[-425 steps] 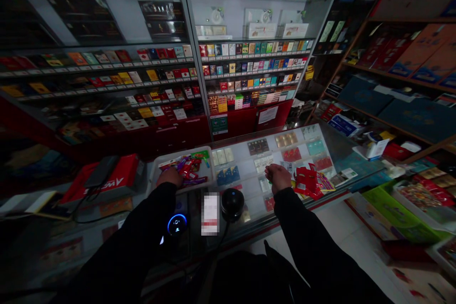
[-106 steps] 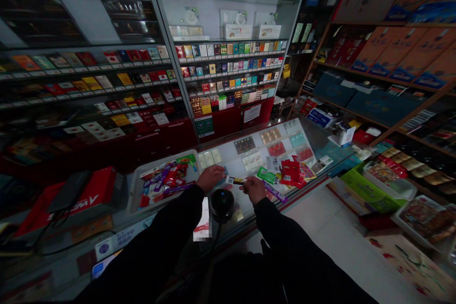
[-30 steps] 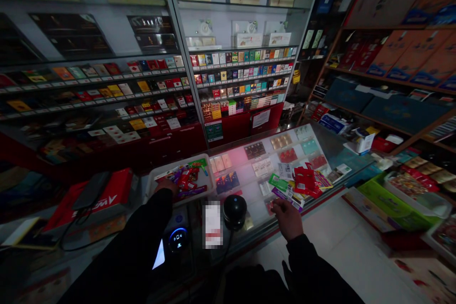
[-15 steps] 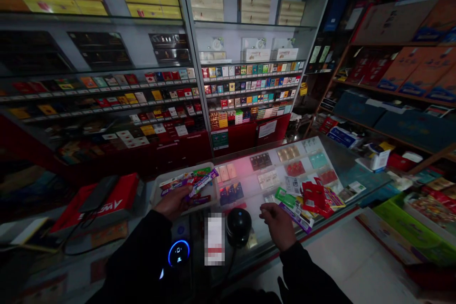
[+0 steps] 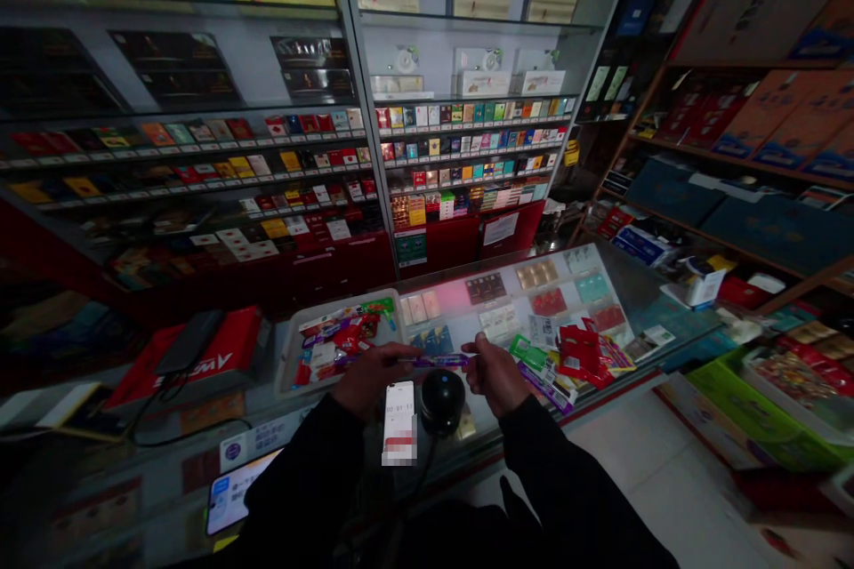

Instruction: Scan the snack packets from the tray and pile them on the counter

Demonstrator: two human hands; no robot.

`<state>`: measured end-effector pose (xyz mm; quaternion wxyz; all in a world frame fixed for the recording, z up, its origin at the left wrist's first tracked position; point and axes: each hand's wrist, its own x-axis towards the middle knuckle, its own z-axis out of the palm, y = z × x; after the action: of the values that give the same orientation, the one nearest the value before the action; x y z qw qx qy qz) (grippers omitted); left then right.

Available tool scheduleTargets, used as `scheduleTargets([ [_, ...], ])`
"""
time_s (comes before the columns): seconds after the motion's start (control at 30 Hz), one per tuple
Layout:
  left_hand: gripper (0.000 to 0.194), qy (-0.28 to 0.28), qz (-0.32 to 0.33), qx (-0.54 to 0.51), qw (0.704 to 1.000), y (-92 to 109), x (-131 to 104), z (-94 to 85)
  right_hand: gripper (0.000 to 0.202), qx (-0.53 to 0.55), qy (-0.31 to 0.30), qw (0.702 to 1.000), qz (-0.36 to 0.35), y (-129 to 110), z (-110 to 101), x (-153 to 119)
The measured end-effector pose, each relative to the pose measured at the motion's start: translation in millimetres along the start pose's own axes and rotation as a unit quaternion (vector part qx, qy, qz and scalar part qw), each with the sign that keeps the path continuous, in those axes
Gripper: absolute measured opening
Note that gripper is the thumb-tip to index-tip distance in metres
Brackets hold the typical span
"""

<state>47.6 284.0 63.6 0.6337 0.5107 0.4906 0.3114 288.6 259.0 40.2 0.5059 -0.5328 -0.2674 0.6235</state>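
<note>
A slim purple candy pack [image 5: 440,361] is held level above the counter, stretched between my two hands. My left hand [image 5: 368,379] pinches its left end, and my right hand [image 5: 497,376] has its fingers closed at the right end. Left of them stands a pale plastic tray [image 5: 286,364] with several bright candy packs [image 5: 347,331] inside. To the right, a loose pile of red, green and purple packs [image 5: 580,351] lies on the glass counter. Just below the held pack is a round black device [image 5: 442,403], possibly a scanner, beside a white-screened phone [image 5: 398,418] showing a timer.
The glass display counter [image 5: 503,289] contains rows of small packs. At left sit a red box [image 5: 233,356] with a black object and cable on it, and another lit phone [image 5: 233,493]. Shelves of cigarette packs [image 5: 467,142] stand behind; a green carton [image 5: 740,409] is at right.
My left hand has lifted the purple pack out of the tray and moved it right, over the black device. My right hand has moved up and left to meet its other end.
</note>
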Motion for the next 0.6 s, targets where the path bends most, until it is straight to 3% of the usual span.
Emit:
scheduleTargets([
  [0.07, 0.045, -0.017, 0.004, -0.034, 0.999, -1, 1, 2.7, 0.043, -0.018, 0.015, 0.999, -0.026, 5, -3, 3],
  [0.23, 0.062, 0.025, 0.006, -0.134, 0.991, -4, 5, 8.1, 0.043, -0.017, 0.026, 0.998, -0.05, 13, -9, 8],
  [0.47, 0.043, 0.089, -0.018, -0.233, 0.968, -19, 23, 5.1, 0.045, -0.034, 0.051, 0.995, -0.075, 14, -20, 19],
  [0.6, 0.04, 0.122, -0.03, -0.167, 0.978, -28, 41, 4.2, 0.045, -0.054, 0.075, 0.993, -0.079, 15, -28, 31],
])
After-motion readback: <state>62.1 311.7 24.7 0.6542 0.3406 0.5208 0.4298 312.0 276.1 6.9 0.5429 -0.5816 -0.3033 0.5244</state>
